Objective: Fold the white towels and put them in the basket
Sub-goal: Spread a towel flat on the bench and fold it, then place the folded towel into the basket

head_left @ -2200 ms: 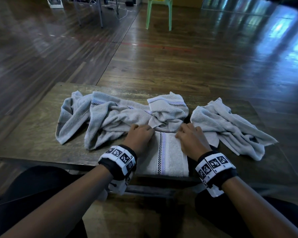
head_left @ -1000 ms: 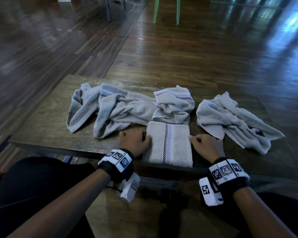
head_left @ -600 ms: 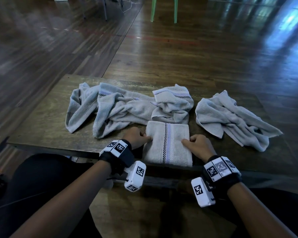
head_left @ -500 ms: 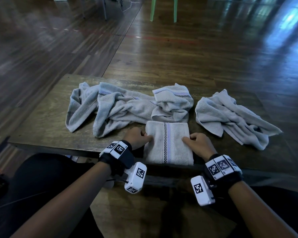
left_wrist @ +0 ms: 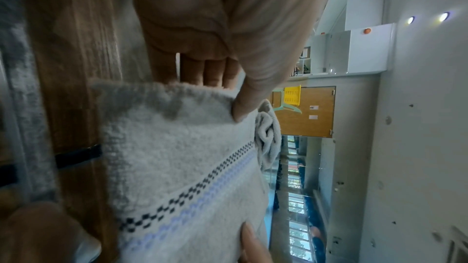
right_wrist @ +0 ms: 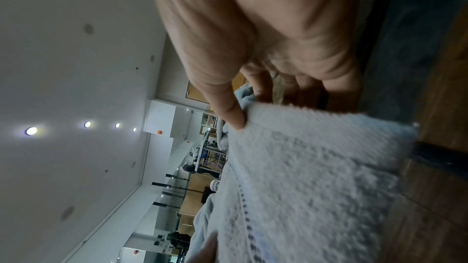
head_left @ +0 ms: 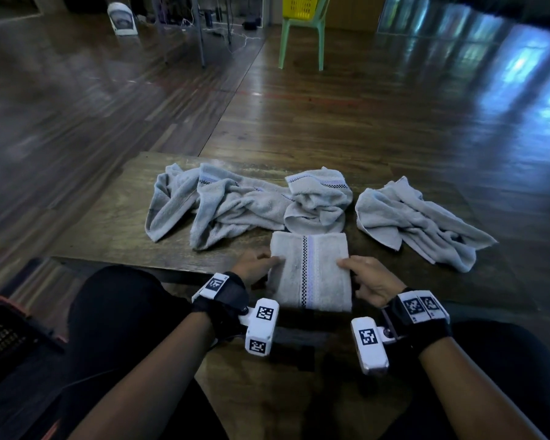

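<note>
**Both hands grip the folded towel at the table's near edge**

The folded towel [head_left: 310,271] lies at the near edge of the wooden table [head_left: 108,217], just in front of the crumpled towels [head_left: 245,204]. The left hand [head_left: 251,268] pinches its left side, thumb on top and fingers beneath. The right hand [head_left: 370,277] pinches the right side likewise. A dark basket [head_left: 4,338] sits low at the left.

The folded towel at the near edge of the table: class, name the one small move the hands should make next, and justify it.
Probably lift it and carry it left toward the basket. The folded towel already lies as a neat rectangle; the left hand and right hand each grip a side edge, thumb on top and fingers beneath. The crumpled towels behind can wait.
</note>
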